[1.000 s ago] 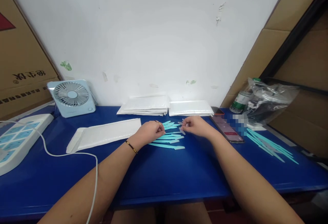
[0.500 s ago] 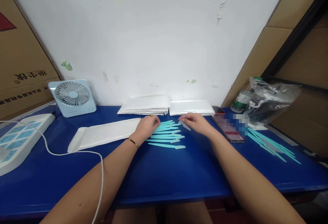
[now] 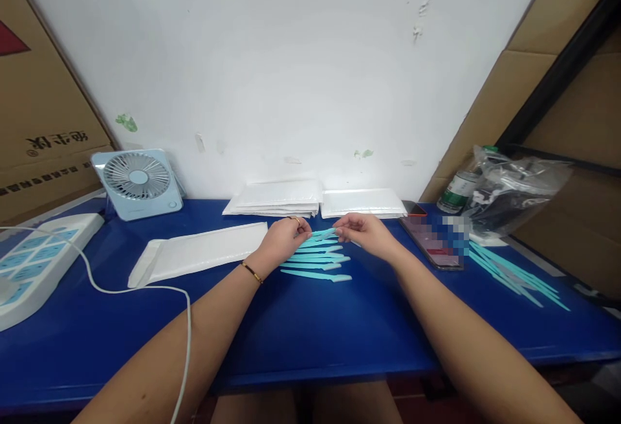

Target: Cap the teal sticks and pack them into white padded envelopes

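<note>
Several turquoise eyebrow razors [image 3: 315, 258] lie side by side on the blue table, their pale blade ends pointing right. My left hand [image 3: 285, 241] is closed in a pinch on the handle of a razor [image 3: 323, 232] at the far end of the row. At that razor's other end, my right hand [image 3: 366, 233] pinches with thumb and forefinger, its fingers hiding the tip. A small clear piece shows faintly under the right fingers. A long white padded envelope [image 3: 208, 252] lies flat, just left of my left hand.
White padded envelopes are stacked in two piles [image 3: 279, 197] [image 3: 361, 202] by the wall. A blue fan [image 3: 139, 181], power strip [image 3: 43, 262] and white cable [image 3: 189, 327] are left. Right are a phone [image 3: 439, 252], more razors [image 3: 514, 274], a bottle [image 3: 456, 192] and a clear bag [image 3: 514, 194].
My left hand has shifted slightly right with the razor, and my right hand has closed on its blade end. The clear pieces under my right hand are now mostly covered.
</note>
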{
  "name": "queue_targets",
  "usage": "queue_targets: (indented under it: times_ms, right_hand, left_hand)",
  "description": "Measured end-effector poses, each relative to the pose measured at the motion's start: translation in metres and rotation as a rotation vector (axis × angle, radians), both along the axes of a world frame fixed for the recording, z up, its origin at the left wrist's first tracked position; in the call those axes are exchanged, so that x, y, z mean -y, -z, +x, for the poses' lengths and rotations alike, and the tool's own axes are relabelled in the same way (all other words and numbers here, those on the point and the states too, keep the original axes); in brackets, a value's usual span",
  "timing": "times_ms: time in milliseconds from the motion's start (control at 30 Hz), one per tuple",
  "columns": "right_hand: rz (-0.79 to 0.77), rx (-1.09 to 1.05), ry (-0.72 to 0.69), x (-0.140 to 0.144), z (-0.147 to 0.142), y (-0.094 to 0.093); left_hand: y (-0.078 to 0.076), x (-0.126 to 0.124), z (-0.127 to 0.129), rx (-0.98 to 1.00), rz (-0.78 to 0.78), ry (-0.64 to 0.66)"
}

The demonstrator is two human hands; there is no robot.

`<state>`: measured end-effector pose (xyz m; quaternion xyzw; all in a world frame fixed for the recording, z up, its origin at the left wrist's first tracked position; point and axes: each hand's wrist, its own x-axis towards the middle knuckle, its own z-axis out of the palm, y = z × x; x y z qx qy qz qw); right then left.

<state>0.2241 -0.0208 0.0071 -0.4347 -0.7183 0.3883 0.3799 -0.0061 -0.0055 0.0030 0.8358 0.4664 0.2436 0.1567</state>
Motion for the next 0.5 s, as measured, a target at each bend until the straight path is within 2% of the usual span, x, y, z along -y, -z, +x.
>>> queue_targets:
  times_ms: [67,133,300,400,500]
  right_hand:
    - [-0.034,0.036,-0.038,0.001,0.001,-0.002]
    - [-0.027,0.134,-0.008,0.0,0.008,-0.004]
    - [0.174,0.596,0.235,-0.007,0.03,-0.004]
    - [0.207,0.841,0.242,-0.011,0.031,0.003]
    - [0.253,0.981,0.214,-0.011,0.025,0.007]
  left_hand:
    - [0.0,0.002,0.001,0.01,-0.067,0.055]
    - [0.0,0.002,0.001,-0.014,-0.095,0.082]
    - [0.003,-0.002,-0.004,-0.216,0.084,-0.025]
    - [0.004,-0.005,-0.006,-0.317,0.103,-0.043]
    - [0.003,-0.005,-0.005,-0.387,0.138,-0.021]
